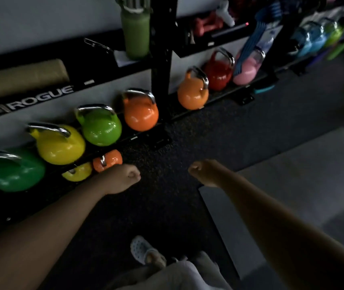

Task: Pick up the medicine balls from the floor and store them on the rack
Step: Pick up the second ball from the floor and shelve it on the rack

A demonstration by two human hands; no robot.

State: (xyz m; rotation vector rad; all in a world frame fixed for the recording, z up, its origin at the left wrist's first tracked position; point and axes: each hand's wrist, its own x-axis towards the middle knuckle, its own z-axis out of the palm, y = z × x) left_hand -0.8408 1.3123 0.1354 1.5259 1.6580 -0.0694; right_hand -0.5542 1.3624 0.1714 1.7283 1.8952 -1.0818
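Hands (125, 177) (203, 172) curled, empty, above floor (187, 139)

Black rack (160, 59); kettlebells: green (101, 128), yellow (61, 146), orange (140, 115), red (219, 75), pink (247, 71).

Colored kettlebells lined the bottom shelf of a black rack (160, 65), among them a yellow kettlebell (61, 146) and a red kettlebell (219, 74). A green bottle (136, 32) stood on a higher shelf. A gray mat (296, 185) lay on the dark floor (166, 206).
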